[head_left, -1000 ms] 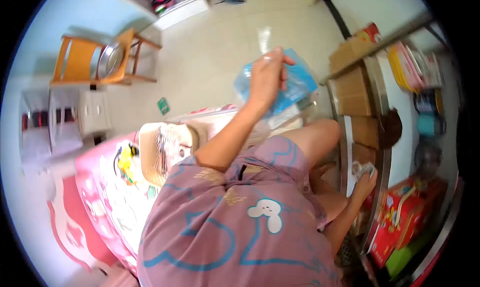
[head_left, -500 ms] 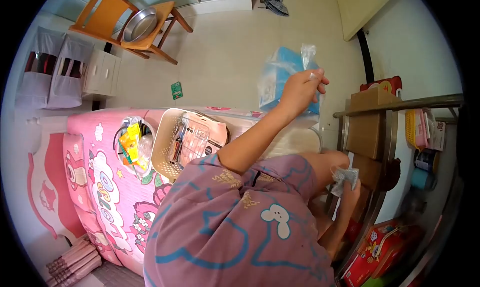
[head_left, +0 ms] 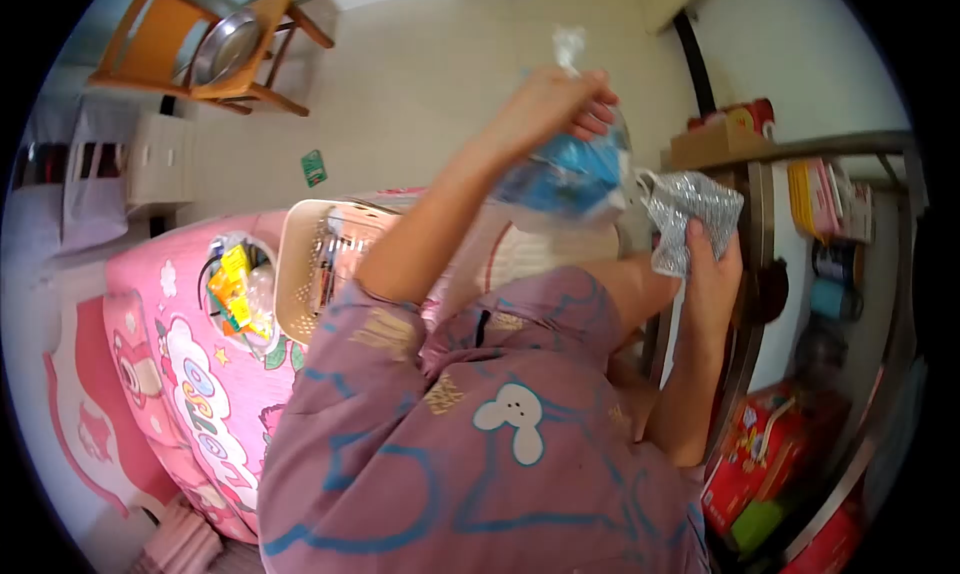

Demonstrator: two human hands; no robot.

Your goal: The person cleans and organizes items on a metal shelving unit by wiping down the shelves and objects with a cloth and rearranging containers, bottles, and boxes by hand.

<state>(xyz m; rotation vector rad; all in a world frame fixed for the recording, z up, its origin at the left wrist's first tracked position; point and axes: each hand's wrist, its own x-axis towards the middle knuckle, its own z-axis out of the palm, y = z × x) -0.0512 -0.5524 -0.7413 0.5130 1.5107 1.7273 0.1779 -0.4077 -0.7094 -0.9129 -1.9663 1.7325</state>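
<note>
My left hand [head_left: 565, 109] is closed on the gathered top of a clear plastic bag [head_left: 575, 179] with blue contents. The bag hangs below the fingers, above the edge of the bed, and its twisted end sticks up past the hand. To the right, my right hand [head_left: 712, 264] grips a silver, glittery pouch [head_left: 695, 214] from below, the thumb lying on its front. A pale loop or cord shows at the pouch's left edge. Pouch and bag are close together; I cannot tell whether they touch.
On the pink bed [head_left: 180, 294] stand a beige basket [head_left: 295, 274] and a round container [head_left: 270, 349] with yellow packets. A wooden chair [head_left: 150, 49] holds a metal basin [head_left: 225, 49]. Right: metal-framed shelving [head_left: 820, 146], cardboard box [head_left: 715, 144], red bag [head_left: 755, 454]. A green card [head_left: 314, 168] lies on the floor.
My right hand has risen with the silver pouch from low beside the shelving to near the bag. My left hand still holds the bag, now slightly higher and further left in view.
</note>
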